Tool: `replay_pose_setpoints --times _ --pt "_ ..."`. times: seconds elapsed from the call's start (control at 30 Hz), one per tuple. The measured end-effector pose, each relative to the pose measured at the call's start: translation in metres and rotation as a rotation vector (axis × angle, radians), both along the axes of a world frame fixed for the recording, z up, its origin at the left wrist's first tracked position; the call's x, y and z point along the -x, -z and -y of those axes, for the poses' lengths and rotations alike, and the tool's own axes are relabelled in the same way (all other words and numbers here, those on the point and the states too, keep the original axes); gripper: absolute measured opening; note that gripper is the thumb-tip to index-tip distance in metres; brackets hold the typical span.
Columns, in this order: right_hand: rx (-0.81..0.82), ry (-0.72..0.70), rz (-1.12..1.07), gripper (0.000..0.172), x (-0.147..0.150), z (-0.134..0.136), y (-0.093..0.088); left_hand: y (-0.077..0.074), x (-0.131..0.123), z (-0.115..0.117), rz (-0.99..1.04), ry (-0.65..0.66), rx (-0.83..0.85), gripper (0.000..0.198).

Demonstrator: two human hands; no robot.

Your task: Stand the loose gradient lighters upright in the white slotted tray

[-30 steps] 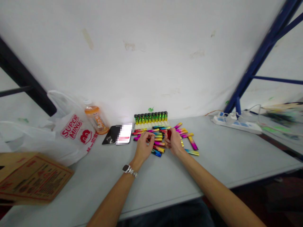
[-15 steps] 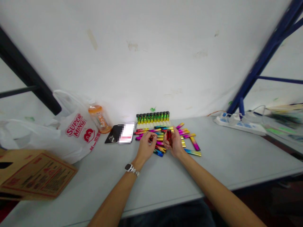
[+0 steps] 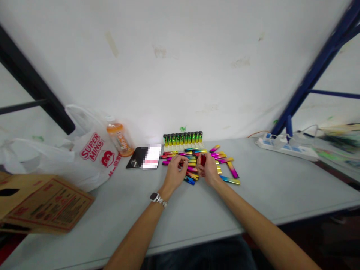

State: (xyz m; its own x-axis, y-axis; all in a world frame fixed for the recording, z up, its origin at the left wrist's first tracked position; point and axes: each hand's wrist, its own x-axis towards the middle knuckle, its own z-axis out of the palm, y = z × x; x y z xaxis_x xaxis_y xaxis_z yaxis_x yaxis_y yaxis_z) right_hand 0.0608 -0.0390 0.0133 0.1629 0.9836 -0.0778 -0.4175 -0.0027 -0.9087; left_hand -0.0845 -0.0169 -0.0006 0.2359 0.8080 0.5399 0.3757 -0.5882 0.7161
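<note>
My right hand (image 3: pixel 209 169) is closed around a short, shiny dark red piece (image 3: pixel 203 160), held upright above the pile. To its left, my left hand (image 3: pixel 176 173) has thumb and fingertips drawn together; anything between them is too small to make out. Under and around both hands lie several glossy flat sticks in rainbow colours, among them a yellow and magenta stick (image 3: pixel 233 170) and a blue and gold stick (image 3: pixel 230 180). Just behind, a white rack (image 3: pixel 184 146) bears a row of green and yellow tubes (image 3: pixel 181 139) with black tops.
Left of the pile lies a black and white flat device (image 3: pixel 137 157), partly blurred out. Beyond it are an orange drink bottle (image 3: pixel 120 139), a white plastic bag (image 3: pixel 84 161) and a cardboard box (image 3: pixel 50 204). A white power strip (image 3: pixel 287 147) lies at the right by the wall.
My right hand has turned slightly inward, so less of the dark red piece shows. My left fingertips have shifted a little towards it. The whole view has moved slightly.
</note>
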Motion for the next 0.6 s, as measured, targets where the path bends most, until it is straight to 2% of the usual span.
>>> replay_pose_setpoints --times 0.23,0.43,0.6 --pt "-0.025 -0.02 -0.016 0.036 0.0006 -0.0012 0.0048 -0.0004 0.0001 0.0 -0.003 -0.002 -0.015 0.011" --pt "-0.077 -0.184 -0.093 0.05 0.0007 -0.0032 0.0057 0.0028 0.0007 -0.0008 -0.021 0.013 -0.015 0.012" --pt "-0.255 -0.049 0.139 0.042 0.0013 -0.0057 0.0084 0.0045 0.0017 -0.0008 -0.037 0.0 -0.02 0.011"
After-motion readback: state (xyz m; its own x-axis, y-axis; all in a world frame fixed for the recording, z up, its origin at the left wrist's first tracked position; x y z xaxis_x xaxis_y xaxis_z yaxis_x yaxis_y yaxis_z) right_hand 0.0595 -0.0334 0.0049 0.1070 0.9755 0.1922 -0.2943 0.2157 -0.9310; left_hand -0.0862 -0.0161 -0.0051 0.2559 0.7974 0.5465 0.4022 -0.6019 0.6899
